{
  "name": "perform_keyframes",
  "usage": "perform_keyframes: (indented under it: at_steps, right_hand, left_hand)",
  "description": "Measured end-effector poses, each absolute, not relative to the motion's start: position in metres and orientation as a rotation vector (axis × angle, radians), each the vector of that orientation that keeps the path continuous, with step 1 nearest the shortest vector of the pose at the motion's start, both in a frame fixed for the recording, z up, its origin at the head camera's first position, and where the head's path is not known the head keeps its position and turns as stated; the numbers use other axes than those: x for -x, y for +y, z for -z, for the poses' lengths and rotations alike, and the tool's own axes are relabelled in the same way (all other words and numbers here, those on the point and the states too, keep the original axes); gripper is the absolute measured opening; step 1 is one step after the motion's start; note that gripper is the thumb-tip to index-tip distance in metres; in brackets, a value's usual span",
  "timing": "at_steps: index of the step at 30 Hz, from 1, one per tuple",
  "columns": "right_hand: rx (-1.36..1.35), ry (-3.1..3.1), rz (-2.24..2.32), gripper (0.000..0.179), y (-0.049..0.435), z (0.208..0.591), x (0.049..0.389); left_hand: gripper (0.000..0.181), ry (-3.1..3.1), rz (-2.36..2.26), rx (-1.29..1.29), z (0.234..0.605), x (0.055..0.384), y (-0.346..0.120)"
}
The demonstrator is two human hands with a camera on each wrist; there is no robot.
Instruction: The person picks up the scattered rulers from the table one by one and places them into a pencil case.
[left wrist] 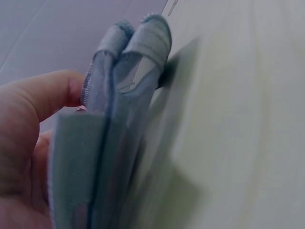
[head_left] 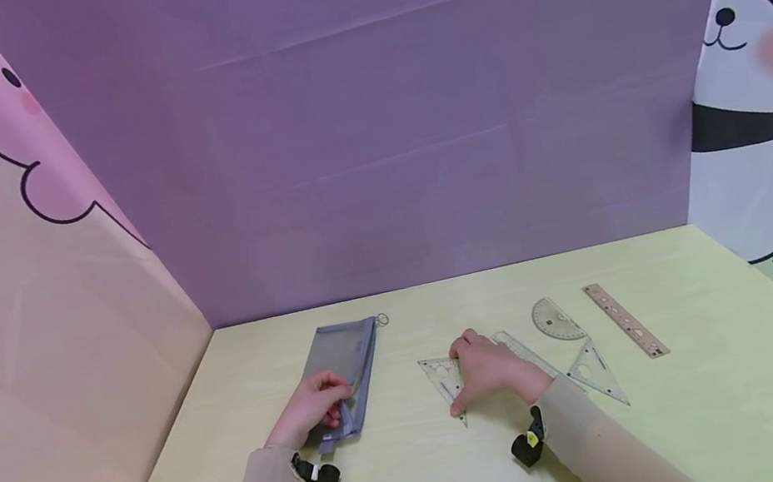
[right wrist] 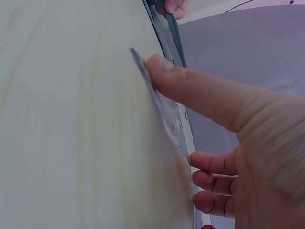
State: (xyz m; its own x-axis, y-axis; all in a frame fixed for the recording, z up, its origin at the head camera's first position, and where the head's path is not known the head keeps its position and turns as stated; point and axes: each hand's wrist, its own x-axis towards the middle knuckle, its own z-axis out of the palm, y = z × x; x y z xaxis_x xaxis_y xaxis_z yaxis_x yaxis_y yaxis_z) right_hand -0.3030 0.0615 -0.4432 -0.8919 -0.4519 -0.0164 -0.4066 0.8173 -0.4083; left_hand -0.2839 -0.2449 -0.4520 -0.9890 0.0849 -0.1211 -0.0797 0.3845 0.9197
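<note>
A mesh pouch point(head_left: 340, 358) is pinched at its seven o'clock side by the left hand point(head_left: 314, 404), its inside hard to make out; at three o'clock from it, a clear set square point(head_left: 441, 373), one corner hidden, is grasped by the right hand point(head_left: 486, 368); a ruler point(head_left: 523, 349) is part-covered by the right wrist.

In the head view, the right grip point(head_left: 487, 372) partly hides a clear triangle point(head_left: 446, 381).
</note>
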Motion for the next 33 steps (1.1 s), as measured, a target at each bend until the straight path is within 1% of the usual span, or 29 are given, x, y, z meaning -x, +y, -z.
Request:
perform_keyframes:
  at_steps: [8, 17, 33]
  right_hand:
    - [0.633, 2.870, 0.641, 0.082, 0.062, 0.440, 0.303]
    - [0.544, 2.946, 0.551, 0.089, 0.069, 0.440, 0.309]
    - [0.560, 2.865, 0.573, 0.080, 0.067, 0.435, 0.315]
  left_hand:
    - [0.011, 2.482, -1.661, 0.033, 0.454, 0.285, -0.246]
    - [0.011, 2.478, -1.664, 0.030, 0.453, 0.286, -0.245]
    - [0.010, 2.471, -1.682, 0.010, 0.453, 0.286, -0.245]
